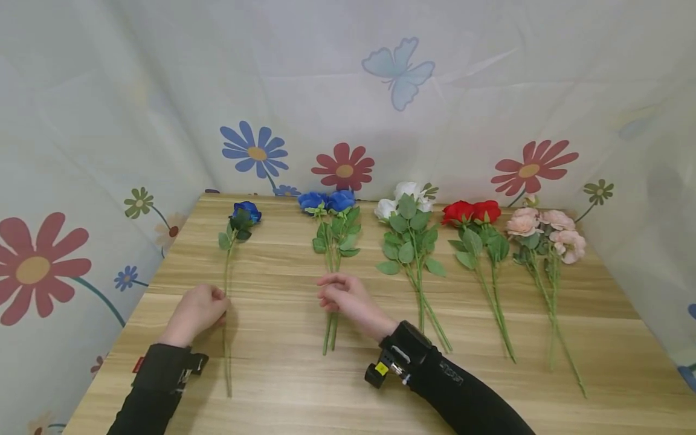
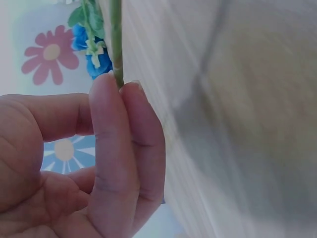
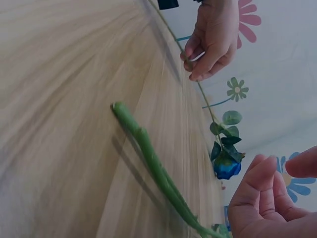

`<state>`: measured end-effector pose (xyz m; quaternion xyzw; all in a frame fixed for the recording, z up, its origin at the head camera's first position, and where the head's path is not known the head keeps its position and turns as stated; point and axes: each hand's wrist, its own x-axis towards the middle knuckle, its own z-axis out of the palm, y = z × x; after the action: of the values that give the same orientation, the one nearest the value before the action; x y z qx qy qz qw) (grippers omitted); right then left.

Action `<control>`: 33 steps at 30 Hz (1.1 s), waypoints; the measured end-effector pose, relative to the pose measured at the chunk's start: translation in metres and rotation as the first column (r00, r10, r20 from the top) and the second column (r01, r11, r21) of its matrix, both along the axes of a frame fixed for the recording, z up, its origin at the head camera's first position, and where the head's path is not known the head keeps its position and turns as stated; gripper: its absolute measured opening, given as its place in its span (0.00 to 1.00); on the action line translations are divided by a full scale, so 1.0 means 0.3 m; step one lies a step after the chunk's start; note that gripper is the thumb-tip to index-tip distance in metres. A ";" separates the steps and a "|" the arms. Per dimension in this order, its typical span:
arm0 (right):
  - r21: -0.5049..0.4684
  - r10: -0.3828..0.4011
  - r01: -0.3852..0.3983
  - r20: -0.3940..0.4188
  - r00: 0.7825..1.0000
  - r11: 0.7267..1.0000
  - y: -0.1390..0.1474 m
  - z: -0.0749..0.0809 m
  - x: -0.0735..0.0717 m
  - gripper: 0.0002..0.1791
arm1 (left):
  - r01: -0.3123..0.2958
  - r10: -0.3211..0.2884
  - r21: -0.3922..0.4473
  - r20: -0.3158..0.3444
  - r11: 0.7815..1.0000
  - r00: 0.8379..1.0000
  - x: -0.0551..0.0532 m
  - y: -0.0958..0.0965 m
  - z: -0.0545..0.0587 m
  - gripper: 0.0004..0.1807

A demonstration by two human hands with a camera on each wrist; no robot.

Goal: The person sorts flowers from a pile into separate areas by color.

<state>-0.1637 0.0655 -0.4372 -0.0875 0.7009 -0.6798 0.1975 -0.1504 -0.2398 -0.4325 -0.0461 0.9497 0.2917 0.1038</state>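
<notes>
On the left of the table, my left hand [image 1: 197,311] pinches the thin green stem of a single blue rose [image 1: 247,212] between thumb and fingertips. The left wrist view shows that stem [image 2: 117,39] at the fingertips, a little off the wood. My right hand [image 1: 352,300] hovers over the stems of two blue roses [image 1: 341,200], its fingers loosely bent. In the right wrist view its thumb and fingers [image 3: 252,191] stand apart with nothing between them, and a stem end [image 3: 153,161] lies on the table beside them.
White roses [image 1: 406,196], red roses [image 1: 484,210] and pink flowers [image 1: 568,244] lie in separate bunches to the right, blooms toward the back edge. A patterned cloth [image 1: 304,78] hangs behind the wooden table [image 1: 283,386] and along its sides.
</notes>
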 end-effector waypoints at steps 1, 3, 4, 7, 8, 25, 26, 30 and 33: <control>0.008 -0.003 0.003 -0.010 1.000 1.000 0.006 0.002 0.000 0.18 | 0.005 -0.005 0.000 -0.006 1.000 1.000 -0.001 0.004 0.002 0.10; 0.027 -0.014 0.015 -0.034 0.999 1.000 0.018 0.006 -0.001 0.18 | 0.016 -0.016 0.004 -0.023 1.000 1.000 -0.002 0.012 0.008 0.11; 0.034 -0.019 0.021 -0.053 0.998 0.999 0.023 0.008 -0.002 0.18 | 0.024 -0.024 0.003 -0.037 1.000 0.999 -0.003 0.015 0.012 0.11; 0.055 -0.040 0.046 -0.095 0.995 0.997 0.042 0.013 -0.007 0.18 | 0.048 -0.048 -0.006 -0.082 0.999 0.995 -0.006 0.027 0.024 0.12; 0.062 -0.049 0.056 -0.107 0.993 0.996 0.049 0.016 -0.008 0.18 | 0.055 -0.055 -0.004 -0.099 0.999 0.994 -0.006 0.032 0.027 0.12; 0.101 -0.093 0.110 -0.156 0.983 0.989 0.215 0.056 -0.006 0.17 | 0.123 -0.089 0.158 -0.201 0.980 0.975 -0.024 0.179 0.090 0.12; 0.099 -0.099 0.115 -0.156 0.983 0.988 0.224 0.058 -0.005 0.17 | 0.132 -0.096 0.173 -0.203 0.976 0.974 -0.027 0.189 0.092 0.13; 0.098 -0.127 0.145 -0.166 0.978 0.985 0.249 0.062 -0.009 0.16 | 0.164 -0.116 0.234 -0.206 0.958 0.972 -0.040 0.232 0.090 0.13; 0.089 -0.150 0.167 -0.173 0.973 0.982 0.264 0.065 -0.012 0.16 | 0.177 -0.121 0.278 -0.205 0.944 0.971 -0.051 0.269 0.079 0.12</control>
<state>-0.1672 0.1447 -0.4178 -0.0770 0.7537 -0.6468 0.0877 -0.1658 -0.1590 -0.4089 0.0694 0.9019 0.4241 0.0428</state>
